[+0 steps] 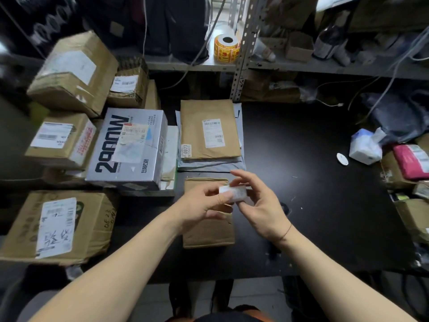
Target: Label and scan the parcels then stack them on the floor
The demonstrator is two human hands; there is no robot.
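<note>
Label (232,193) was pinched between both hands above a small brown parcel (209,231).

Head view: the left hand (204,203) gripped one end of it with thumb and fingers, while the right hand (260,205) pinched the other end, index finger raised. The small brown parcel lay flat on the black table (301,182) directly beneath the hands, just in front of a stack of mailers topped by a brown envelope (209,129). A silver box (130,147) stood to the left among cardboard boxes; a yellow sticker roll (227,48) sat on the shelf behind.
</note>
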